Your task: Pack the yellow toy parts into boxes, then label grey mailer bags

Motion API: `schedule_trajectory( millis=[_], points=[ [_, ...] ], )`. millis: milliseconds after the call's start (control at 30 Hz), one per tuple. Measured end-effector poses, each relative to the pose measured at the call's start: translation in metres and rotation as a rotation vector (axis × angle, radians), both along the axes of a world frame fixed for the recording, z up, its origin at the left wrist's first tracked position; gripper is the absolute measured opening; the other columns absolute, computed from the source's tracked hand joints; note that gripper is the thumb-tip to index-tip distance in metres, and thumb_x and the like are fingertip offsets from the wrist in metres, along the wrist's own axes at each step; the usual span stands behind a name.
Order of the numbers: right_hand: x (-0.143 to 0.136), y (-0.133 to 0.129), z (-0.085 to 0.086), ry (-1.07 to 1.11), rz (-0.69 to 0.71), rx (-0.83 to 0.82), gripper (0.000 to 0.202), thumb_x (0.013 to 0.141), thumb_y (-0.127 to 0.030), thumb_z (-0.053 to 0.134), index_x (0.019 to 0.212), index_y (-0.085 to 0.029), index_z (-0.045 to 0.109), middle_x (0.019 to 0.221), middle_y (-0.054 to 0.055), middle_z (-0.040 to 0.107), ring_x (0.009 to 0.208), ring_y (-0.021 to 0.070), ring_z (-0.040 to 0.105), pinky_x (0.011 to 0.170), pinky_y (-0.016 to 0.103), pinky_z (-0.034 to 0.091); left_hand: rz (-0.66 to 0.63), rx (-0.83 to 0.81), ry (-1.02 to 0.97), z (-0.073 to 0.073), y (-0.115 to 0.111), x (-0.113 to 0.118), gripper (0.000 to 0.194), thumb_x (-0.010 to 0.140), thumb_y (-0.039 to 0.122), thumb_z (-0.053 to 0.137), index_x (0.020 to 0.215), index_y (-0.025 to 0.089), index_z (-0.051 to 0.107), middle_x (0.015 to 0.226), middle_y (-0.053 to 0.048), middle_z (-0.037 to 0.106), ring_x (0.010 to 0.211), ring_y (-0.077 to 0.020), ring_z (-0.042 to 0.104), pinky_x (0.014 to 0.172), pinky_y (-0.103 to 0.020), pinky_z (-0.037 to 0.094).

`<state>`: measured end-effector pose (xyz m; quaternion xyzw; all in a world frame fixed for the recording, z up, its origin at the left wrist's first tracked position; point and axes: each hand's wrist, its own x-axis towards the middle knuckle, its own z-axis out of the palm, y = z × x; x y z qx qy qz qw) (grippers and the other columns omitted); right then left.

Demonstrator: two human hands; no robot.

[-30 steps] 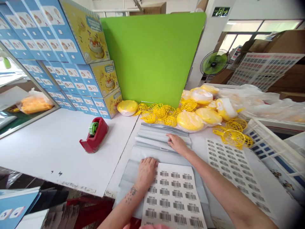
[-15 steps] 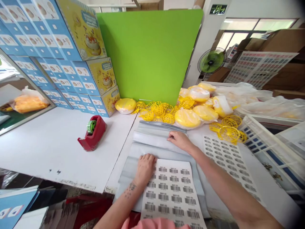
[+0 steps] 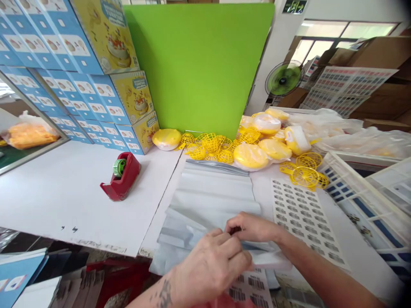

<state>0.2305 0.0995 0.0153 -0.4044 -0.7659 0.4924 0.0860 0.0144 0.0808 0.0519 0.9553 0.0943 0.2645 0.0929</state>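
Observation:
Overlapping grey plastic bags (image 3: 215, 188) lie in a stack on the white table. At the stack's near end, my left hand (image 3: 215, 261) is closed, with its fingertips hidden behind the knuckles. Touching or almost touching it, my right hand (image 3: 250, 229) pinches at the edge of a grey bag. A folded white flap (image 3: 271, 260) of that bag sticks out below my right wrist. Under both hands, a barcode label sheet (image 3: 255, 284) is mostly covered. A second barcode sheet (image 3: 302, 218) lies flat to the right.
A red tape dispenser (image 3: 123, 177) stands on the left. Blue boxes (image 3: 96, 94) are stacked behind it, beside a green board (image 3: 199, 68). Yellow mesh pieces (image 3: 212, 145) and wrapped yellow items (image 3: 250, 156) line the back. A white crate (image 3: 359, 192) is at the right.
Both hands have come nearer to my body and together, drawing a bag's edge with them. The near barcode sheet is now mostly covered. The view has shifted slightly.

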Motion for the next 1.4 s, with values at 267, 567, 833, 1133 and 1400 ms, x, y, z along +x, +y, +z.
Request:
schedule_trajectory(
  millis=[267,567,833,1133,1400],
  points=[
    [0.026,0.002,0.050,-0.154,-0.396,0.249,0.028,0.093,-0.036,0.048,0.104,-0.022,0.070,0.105,0.005,0.073,0.097,0.0205,0.067,0.085,0.030,0.050,0.371,-0.777,-0.126,-0.031,0.036,-0.001,0.022,0.096,0.027,0.044,0.086,0.021,0.063,0.083,0.000,0.058,0.074,-0.0123,0.056,0.071,-0.025,0.041],
    [-0.028,0.013,-0.015,-0.172,-0.476,0.408,0.035,0.085,-0.013,0.054,0.117,-0.022,0.065,0.117,0.007,0.069,0.109,0.0236,0.063,0.097,0.038,0.046,0.616,-1.162,-0.352,-0.095,0.067,0.004,0.049,0.083,0.047,0.053,0.120,0.015,0.050,0.083,-0.001,0.058,0.061,-0.0117,0.051,0.058,-0.025,0.043],
    [-0.037,0.029,-0.033,-0.124,-0.502,0.429,0.011,0.087,-0.021,0.059,0.089,-0.022,0.070,0.088,0.002,0.073,0.084,0.0176,0.067,0.075,0.027,0.049,0.598,-1.293,-0.368,-0.112,0.066,-0.003,0.041,0.078,0.053,0.055,0.084,0.014,0.067,0.070,-0.002,0.063,0.067,-0.0156,0.053,0.064,-0.027,0.042],
    [-0.057,0.016,-0.059,-0.270,-0.421,0.836,0.019,0.093,-0.013,0.049,0.083,-0.020,0.064,0.091,0.008,0.067,0.088,0.0223,0.060,0.083,0.038,0.049,0.546,-1.423,-0.357,-0.125,0.069,-0.007,0.053,0.080,0.061,0.051,0.089,0.011,0.068,0.064,-0.001,0.058,0.059,-0.0128,0.047,0.058,-0.025,0.038],
    [-0.035,0.030,-0.051,0.033,-0.661,0.588,0.008,0.090,-0.017,0.052,0.086,-0.022,0.057,0.097,0.005,0.061,0.095,0.0184,0.058,0.087,0.034,0.049,0.627,-1.274,-0.292,-0.126,0.070,-0.003,0.037,0.083,0.050,0.047,0.076,0.017,0.062,0.063,0.000,0.057,0.062,-0.0149,0.049,0.062,-0.027,0.037]
  ],
)
